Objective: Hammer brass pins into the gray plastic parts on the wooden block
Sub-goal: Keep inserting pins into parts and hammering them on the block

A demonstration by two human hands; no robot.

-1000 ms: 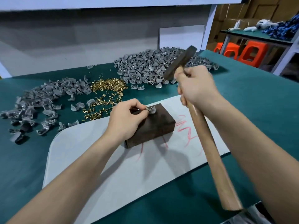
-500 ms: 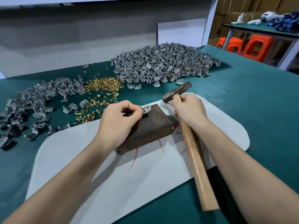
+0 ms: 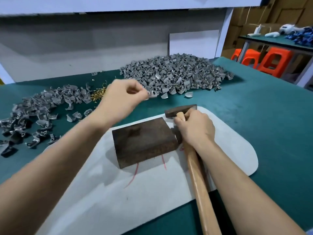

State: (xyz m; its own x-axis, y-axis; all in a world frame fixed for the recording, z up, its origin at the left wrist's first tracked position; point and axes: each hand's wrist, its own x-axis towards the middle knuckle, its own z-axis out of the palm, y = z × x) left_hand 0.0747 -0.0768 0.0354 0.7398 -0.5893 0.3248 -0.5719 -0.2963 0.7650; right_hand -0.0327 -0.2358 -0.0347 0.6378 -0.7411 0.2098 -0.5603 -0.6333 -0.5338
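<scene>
The left hand point(image 3: 118, 99), I think, pinches a gray plastic part point(image 3: 151, 95); release it over the far heap point(image 3: 169, 77). The right hand point(image 3: 194, 129) grips the wooden-handled hammer point(image 3: 198, 184).

A teal-green tabletop point(image 3: 254, 107) carries a white mat point(image 3: 118, 200) scrawled with red lines, a dark brown wooden block point(image 3: 144, 141), heaps of gray plastic parts point(image 3: 174, 75), a gold scatter of brass pins point(image 3: 99, 94) and a hammer point(image 3: 197, 175) with a dark rusty-brown head and pale tan handle, with orange stools point(image 3: 275, 61) behind.
</scene>
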